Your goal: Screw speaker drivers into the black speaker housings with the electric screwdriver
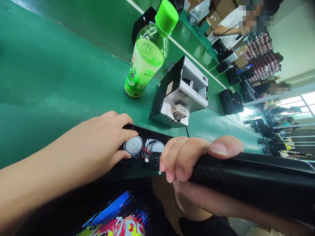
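Observation:
My right hand [187, 160] is wrapped round the thick black body of an electric screwdriver [246, 173], thumb along its top. The screwdriver's nose points left over a long black speaker panel [154, 133]. Two round silver speakers [133, 145] sit in the panel, with red and black wires and a small white connector [147, 160] between them. At the panel's left end my left hand [108, 141] is closed on it, thumb and finger on either side of the left speaker. The screwdriver's tip and part of the right speaker are hidden or hard to make out.
Behind the panel on the green table [61, 85] stand a black and silver screw feeder [182, 93] and a green-capped tea bottle [147, 55]. A black speaker box [142, 24] is farther back. Other people, cartons [223, 8] and more black boxes [231, 101] fill the background.

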`<state>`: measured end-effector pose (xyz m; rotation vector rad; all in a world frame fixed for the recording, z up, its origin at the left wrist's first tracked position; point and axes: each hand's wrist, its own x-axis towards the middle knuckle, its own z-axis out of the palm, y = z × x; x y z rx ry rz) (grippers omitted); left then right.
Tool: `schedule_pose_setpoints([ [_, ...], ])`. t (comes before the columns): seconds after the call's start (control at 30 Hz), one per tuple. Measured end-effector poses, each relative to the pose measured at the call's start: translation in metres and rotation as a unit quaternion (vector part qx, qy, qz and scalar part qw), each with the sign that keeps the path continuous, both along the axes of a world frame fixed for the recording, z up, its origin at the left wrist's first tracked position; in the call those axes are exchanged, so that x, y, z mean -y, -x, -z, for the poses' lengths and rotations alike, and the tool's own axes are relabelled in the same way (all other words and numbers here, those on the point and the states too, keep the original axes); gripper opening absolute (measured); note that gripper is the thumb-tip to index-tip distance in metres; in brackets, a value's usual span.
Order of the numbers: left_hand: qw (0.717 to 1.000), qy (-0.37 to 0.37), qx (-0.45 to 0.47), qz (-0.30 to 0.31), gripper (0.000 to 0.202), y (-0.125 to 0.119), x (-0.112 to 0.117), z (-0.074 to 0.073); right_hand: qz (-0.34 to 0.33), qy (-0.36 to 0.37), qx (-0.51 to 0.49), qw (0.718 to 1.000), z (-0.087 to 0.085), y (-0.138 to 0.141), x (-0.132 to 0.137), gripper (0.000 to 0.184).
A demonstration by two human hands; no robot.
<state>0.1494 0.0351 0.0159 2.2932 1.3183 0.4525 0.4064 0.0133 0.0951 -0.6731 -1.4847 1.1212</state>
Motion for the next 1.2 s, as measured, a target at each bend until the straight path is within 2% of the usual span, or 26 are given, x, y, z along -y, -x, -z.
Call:
schedule_pose_setpoints([
  [0.07, 1.000, 0.001, -0.001, -0.003, 0.029, -0.002, 0.000, -0.001, 0.002, 0.001, -0.002, 1.000, 0.000, 0.000, 0.001, 0.051],
  [0.2, 1.000, -0.002, 0.001, -0.009, 0.030, -0.002, 0.001, -0.001, -0.001, 0.015, 0.009, 1.000, -0.001, -0.002, 0.002, 0.031],
  [0.43, 1.000, -0.011, -0.008, -0.012, 0.028, -0.001, 0.004, 0.000, -0.043, 0.041, 0.082, 0.995, -0.010, -0.004, 0.005, 0.040],
  [0.6, 1.000, -0.015, 0.014, -0.023, 0.027, -0.001, 0.007, 0.002, -0.051, -0.024, 0.085, 0.995, 0.001, 0.000, 0.013, 0.032],
  [0.8, 0.999, -0.020, 0.019, -0.019, 0.027, -0.002, 0.006, 0.002, -0.049, -0.009, 0.058, 0.997, 0.010, 0.002, 0.014, 0.036],
  [0.93, 1.000, -0.017, 0.009, -0.013, 0.028, -0.003, 0.004, 0.003, -0.038, 0.000, 0.037, 0.999, 0.015, 0.005, 0.017, 0.031],
  [1.0, 0.999, -0.017, 0.030, -0.012, 0.032, -0.001, 0.006, 0.005, -0.019, -0.003, 0.020, 1.000, 0.019, 0.008, 0.022, 0.029],
  [1.1, 0.990, -0.027, 0.131, -0.033, 0.039, 0.010, 0.017, 0.015, 0.015, -0.006, 0.003, 1.000, 0.021, 0.013, 0.025, 0.025],
  [1.17, 0.974, -0.035, 0.207, -0.080, 0.055, 0.020, 0.029, 0.028, 0.008, 0.023, 0.019, 1.000, 0.013, 0.015, 0.017, 0.016],
  [1.2, 0.967, -0.033, 0.232, -0.101, 0.071, 0.025, 0.036, 0.035, -0.003, 0.043, 0.035, 0.998, 0.007, 0.016, 0.010, 0.021],
])
